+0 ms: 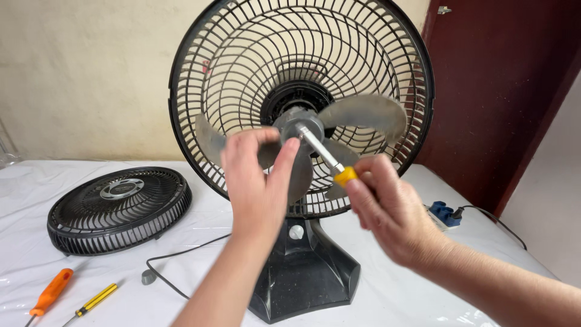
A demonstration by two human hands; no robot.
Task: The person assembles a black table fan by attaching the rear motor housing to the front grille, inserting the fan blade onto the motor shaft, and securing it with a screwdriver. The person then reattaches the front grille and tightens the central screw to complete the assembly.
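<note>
A black table fan (305, 275) stands on the white-covered table with its front grille off. Its rear grille (242, 54) and dusty grey blades (366, 115) are exposed. My left hand (257, 181) grips the grey blade hub (290, 124), fingers around a blade. My right hand (387, 209) holds a yellow-handled screwdriver (330, 160) whose metal shaft tip rests on the hub centre.
The removed black front grille (118, 209) lies flat at the left. An orange-handled screwdriver (51, 292) and a thin yellow-black one (94, 300) lie near the front left. The fan's cord (175, 260) crosses the cloth. A blue power strip (445, 213) sits right, by a dark red door (502, 91).
</note>
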